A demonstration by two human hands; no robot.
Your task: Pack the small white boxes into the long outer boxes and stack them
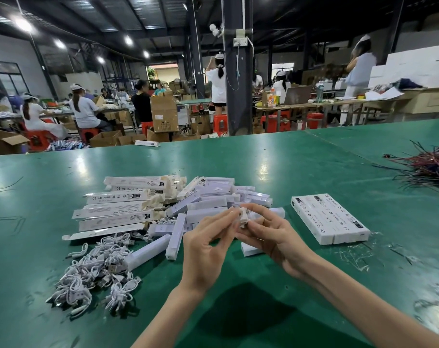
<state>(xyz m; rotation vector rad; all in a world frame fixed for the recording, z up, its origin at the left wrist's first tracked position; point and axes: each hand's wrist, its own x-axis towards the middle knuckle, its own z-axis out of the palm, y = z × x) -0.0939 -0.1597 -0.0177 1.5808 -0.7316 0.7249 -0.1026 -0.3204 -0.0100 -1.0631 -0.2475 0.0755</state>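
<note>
Both my hands meet above the green table and hold one long white box end-on. My left hand pinches its near end with thumb and fingertips. My right hand curls round it from the right. Behind them lies a heap of small white boxes. A pile of flat long outer boxes with printed labels sits to the left. Packed long boxes lie side by side in a neat row on the right.
A tangle of white USB cables lies at the front left. A bundle of dark wires sits at the far right. Beyond the table, people work at benches among cardboard cartons, red stools and a dark pillar.
</note>
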